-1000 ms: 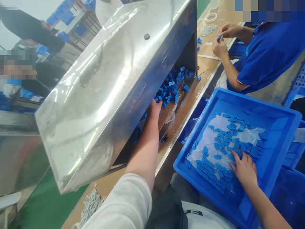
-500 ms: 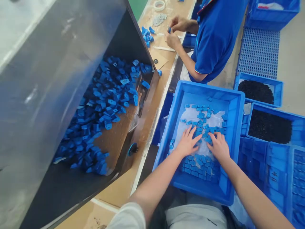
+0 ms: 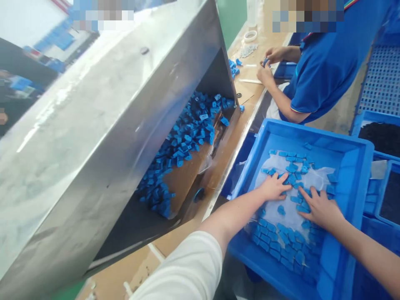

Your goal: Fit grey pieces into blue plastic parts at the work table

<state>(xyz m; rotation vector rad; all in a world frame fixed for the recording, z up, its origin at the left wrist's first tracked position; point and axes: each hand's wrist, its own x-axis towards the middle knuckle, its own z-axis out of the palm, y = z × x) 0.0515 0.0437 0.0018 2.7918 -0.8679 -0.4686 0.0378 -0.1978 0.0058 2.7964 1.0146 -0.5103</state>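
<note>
Small blue parts point(image 3: 289, 173) are spread flat inside the blue tray point(image 3: 353, 166) by open left hand point(image 3: 274, 188) and right hand point(image 3: 319, 209), palms down.

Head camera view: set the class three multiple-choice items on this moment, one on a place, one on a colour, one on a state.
1. Where do both of the wearer's hands rest?
A. inside the blue tray
B. under the metal hood
C. on the tape roll

2. What colour are the small plastic parts?
A. red
B. blue
C. yellow

3. How are the wearer's hands?
A. clenched in fists
B. gripping the tray's rim
C. open, fingers spread flat on the parts

Answers:
1 A: the left hand and right hand lie within the walls of the blue tray, apart from the metal hood.
2 B: the small plastic parts in the tray are blue, and so is the heap under the hood.
3 C: both palms face down, fingers splayed over the parts and clear film.
</note>
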